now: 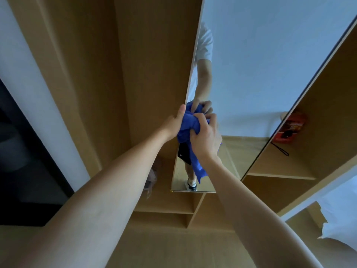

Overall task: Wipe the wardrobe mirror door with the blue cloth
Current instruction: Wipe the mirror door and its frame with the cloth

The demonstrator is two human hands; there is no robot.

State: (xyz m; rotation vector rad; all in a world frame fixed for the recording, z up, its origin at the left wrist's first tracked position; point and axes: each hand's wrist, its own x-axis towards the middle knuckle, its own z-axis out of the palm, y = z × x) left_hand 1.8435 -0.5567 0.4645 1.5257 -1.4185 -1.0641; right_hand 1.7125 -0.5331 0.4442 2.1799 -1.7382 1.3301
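Tan wardrobe (96, 78), open shelves low and right; mirror door (260, 74) standing ajar, edge-on at centre. Blue cloth (188, 124) bunched against lower left of glass, tail hanging below right wrist. Right hand (206, 136) clenched round cloth from right. Left hand (174, 124) gripping cloth from left, thumb up along door edge. Red box (289, 126) on right shelf.

readable text: none
red package (291, 127) on wardrobe shelf (280, 163): has printing, too blurred to read
black shorts (183, 154) reflected in mirror door (251, 74): small pale mark, can't make it out
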